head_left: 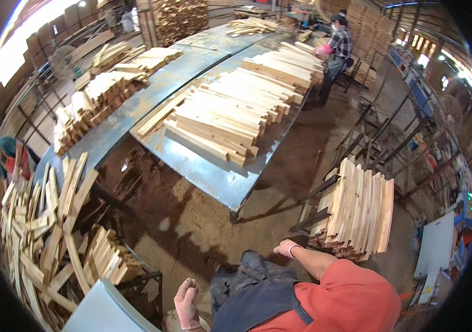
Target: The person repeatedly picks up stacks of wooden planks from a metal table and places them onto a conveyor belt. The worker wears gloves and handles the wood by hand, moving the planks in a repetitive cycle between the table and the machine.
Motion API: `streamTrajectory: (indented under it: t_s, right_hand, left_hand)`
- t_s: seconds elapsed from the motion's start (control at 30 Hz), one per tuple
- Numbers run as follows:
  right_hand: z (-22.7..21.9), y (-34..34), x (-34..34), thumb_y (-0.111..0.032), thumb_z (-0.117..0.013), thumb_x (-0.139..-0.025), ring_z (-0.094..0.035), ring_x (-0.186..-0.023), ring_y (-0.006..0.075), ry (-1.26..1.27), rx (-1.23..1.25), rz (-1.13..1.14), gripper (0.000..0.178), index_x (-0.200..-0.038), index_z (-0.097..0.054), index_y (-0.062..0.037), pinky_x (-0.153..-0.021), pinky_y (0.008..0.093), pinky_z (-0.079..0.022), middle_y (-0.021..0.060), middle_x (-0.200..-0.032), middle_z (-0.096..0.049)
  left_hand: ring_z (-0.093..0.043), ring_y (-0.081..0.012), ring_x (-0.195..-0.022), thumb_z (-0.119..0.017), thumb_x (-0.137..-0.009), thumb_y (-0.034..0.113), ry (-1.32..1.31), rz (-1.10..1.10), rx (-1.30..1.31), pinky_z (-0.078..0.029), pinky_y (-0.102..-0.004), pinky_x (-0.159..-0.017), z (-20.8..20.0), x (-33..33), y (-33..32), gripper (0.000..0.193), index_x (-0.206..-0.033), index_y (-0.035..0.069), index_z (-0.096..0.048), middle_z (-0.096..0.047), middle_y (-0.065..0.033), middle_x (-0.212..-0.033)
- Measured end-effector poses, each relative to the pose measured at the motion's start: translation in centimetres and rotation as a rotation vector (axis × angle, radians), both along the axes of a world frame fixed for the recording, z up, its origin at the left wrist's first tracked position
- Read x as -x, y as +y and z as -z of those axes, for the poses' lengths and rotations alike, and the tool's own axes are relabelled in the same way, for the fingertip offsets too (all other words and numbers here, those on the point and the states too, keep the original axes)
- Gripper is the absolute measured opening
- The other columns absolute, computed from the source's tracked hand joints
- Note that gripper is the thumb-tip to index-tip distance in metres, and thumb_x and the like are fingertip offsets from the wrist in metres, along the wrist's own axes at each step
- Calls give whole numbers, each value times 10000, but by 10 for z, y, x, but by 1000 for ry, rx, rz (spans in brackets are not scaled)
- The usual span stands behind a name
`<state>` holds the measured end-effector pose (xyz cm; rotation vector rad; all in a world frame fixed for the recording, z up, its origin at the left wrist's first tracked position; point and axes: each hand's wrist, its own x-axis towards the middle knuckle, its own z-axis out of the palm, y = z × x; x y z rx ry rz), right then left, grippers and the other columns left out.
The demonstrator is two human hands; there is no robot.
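Note:
My left hand (187,303), in a pale pink glove, is raised beside my dark apron, its fingers loosely bent and apart from the thumb. Nothing shows in it. The light blue panel (109,310) is the nearest thing on that side. My right hand (286,248), gloved alike, reaches forward with its fingers partly stretched out; no held thing can be made out. It is apart from the stack of wooden strips (352,210) at the right, which rests against dark metal bars (316,220). Ahead, a metal-topped table (214,180) carries a long row of wooden strips (225,110).
A jumbled heap of wood offcuts (48,232) lies at the left, with a smaller wood stack (111,260) near it. More strips (103,94) line the table's far left side. One person (338,50) stands at the far right of the table, another (14,157) at far left.

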<state>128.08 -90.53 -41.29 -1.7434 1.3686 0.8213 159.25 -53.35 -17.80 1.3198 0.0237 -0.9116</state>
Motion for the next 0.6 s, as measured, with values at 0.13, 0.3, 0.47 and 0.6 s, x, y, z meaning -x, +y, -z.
streamTrajectory:
  t_s: [0.13,0.3,0.47,0.6]
  right_hand:
    - [-14,-43,-29,-395,-732,-956,-695,-818,277,-195,277,-758,474,-1108,-705,53,-732,461,-537,156,-934,-742]
    - [-62,-133,-102,-373,-765,-958,-615,-1124,316,-613,113,463,629,-1356,-536,57,-961,427,-475,233,-1234,-640]
    - [-110,-275,-178,-350,-797,-960,-534,-1430,355,-895,311,681,876,-1603,-367,61,-1189,394,-414,311,-1533,-538]
    - [-118,-430,-216,-344,-808,-965,-458,-1542,363,-896,471,689,988,-1687,-258,46,-1263,390,-361,317,-1638,-469]
  left_hand:
    - [-702,-228,-1158,-737,-984,106,17,177,-4,-551,-357,-1059,30,-86,-82,501,-1436,-83,-632,-731,-145,-1315]
    - [-666,-235,-1228,-722,-1012,166,-38,470,31,-512,-350,-1085,37,-162,-209,586,-1519,-84,-566,-709,-148,-1359]
    - [-663,-206,-1194,-747,-1008,235,-71,558,50,-524,-355,-1054,41,-176,-368,744,-1614,-64,-437,-669,-154,-1416]
    - [-618,-184,-1207,-731,-1015,256,-20,510,4,-512,-349,-1045,53,-163,-507,876,-1700,-36,-269,-615,-138,-1468]
